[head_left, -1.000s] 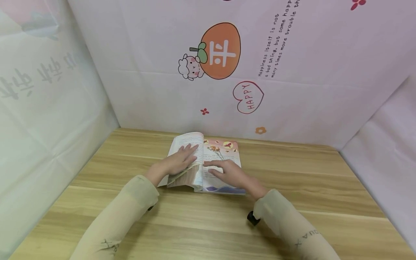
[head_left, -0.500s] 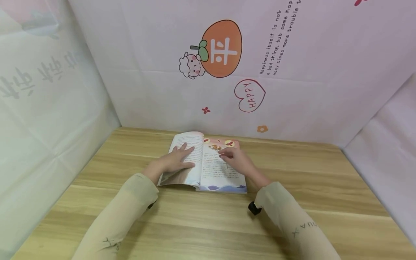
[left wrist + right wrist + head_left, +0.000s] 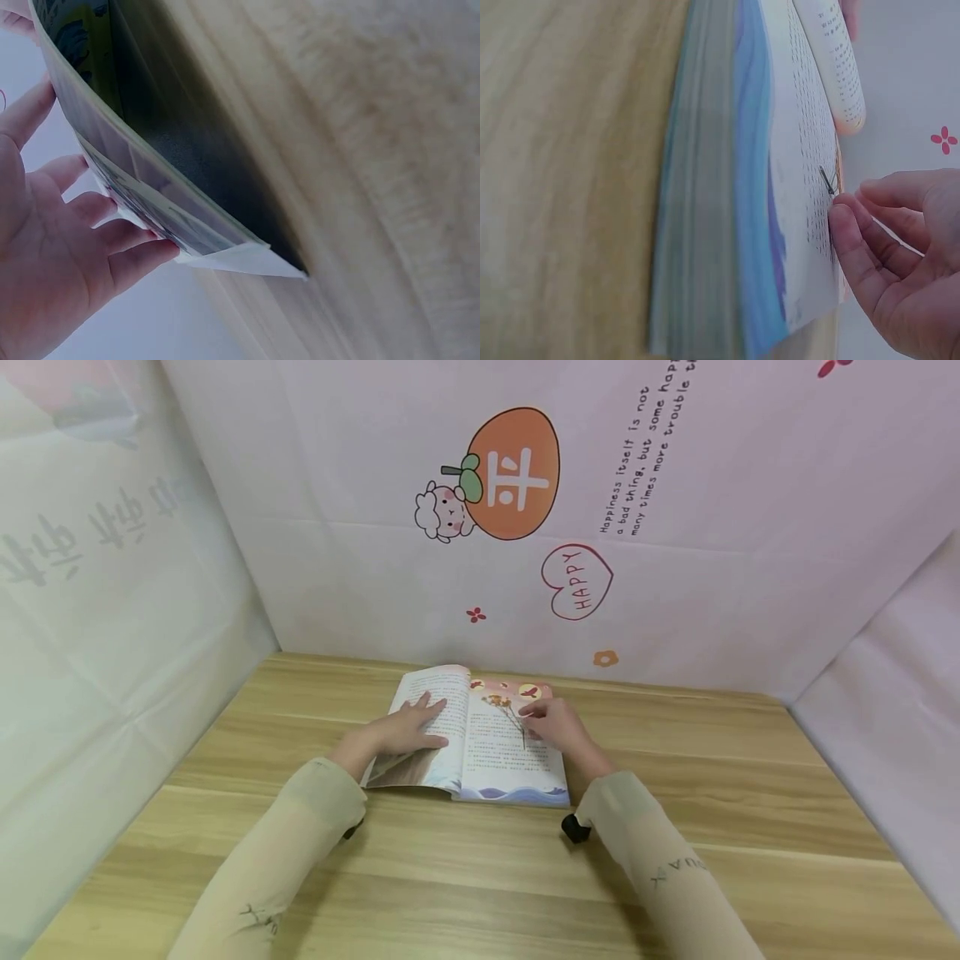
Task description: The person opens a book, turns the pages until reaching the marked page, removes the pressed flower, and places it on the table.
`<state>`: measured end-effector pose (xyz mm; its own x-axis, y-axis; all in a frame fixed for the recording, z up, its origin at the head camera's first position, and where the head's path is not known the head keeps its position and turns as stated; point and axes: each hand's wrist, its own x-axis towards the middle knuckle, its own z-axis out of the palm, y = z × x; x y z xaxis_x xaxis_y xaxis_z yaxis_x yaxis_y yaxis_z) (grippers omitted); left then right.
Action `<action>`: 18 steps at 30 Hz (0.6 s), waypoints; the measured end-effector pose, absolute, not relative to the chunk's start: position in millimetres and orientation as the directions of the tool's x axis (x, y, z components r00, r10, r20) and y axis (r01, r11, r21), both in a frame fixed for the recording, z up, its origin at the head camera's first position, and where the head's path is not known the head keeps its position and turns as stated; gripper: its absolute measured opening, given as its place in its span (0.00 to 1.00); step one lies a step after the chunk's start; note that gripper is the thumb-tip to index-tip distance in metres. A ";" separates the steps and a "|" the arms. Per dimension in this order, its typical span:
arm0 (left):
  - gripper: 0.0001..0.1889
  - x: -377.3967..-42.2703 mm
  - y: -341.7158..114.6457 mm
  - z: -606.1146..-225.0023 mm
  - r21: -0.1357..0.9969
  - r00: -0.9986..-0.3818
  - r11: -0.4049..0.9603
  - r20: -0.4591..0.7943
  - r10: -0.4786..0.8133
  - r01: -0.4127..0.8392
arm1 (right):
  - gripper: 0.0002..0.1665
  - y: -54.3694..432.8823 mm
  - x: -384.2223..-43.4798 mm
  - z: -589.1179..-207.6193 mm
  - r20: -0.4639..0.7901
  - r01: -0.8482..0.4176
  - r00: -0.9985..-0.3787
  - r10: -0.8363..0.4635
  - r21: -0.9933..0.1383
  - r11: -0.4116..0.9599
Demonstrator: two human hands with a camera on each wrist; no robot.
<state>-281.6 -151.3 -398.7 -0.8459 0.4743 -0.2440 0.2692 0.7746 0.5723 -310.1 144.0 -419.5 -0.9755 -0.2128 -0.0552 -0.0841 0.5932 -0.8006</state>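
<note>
An open book (image 3: 513,760) lies near the back of the wooden table, with printed pages on both sides. My left hand (image 3: 405,731) rests spread on its raised left pages (image 3: 438,685); in the left wrist view its fingers (image 3: 139,259) lie along the page edges. On the right page is a dried flower (image 3: 499,701) with small orange blossoms and a thin stem. My right hand (image 3: 558,725) is over that page's outer side, thumb and fingertips drawn together right at the stem (image 3: 826,178). I cannot tell whether they pinch it.
A white cloth wall (image 3: 360,585) with printed drawings rises directly behind the book, and more white cloth (image 3: 135,635) closes off the left side. Wood-grain tabletop (image 3: 465,877) extends in front of the book. Black wrist straps (image 3: 575,828) show at the cuffs.
My right hand has gone up the right page to the flower, then slightly right, uncovering more stem. My left hand has shifted slightly left, and the left pages have flattened a little.
</note>
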 end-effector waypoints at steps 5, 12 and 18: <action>0.43 -283.4 -152.4 -401.5 0.575 -0.844 0.773 -0.246 0.476 0.268 | 0.10 140.9 -319.8 -424.6 -0.107 -0.018 -0.978 -0.177 -0.810 0.587; 0.43 -284.4 -153.8 -402.7 0.571 -0.844 0.778 -0.255 0.472 0.263 | 0.09 135.3 -327.2 -423.1 -0.166 0.039 -0.976 -0.142 -0.772 0.635; 0.44 -287.0 -153.3 -405.8 0.586 -0.848 0.773 -0.260 0.462 0.241 | 0.10 132.7 -333.0 -421.0 -0.193 0.048 -0.973 -0.128 -0.709 0.703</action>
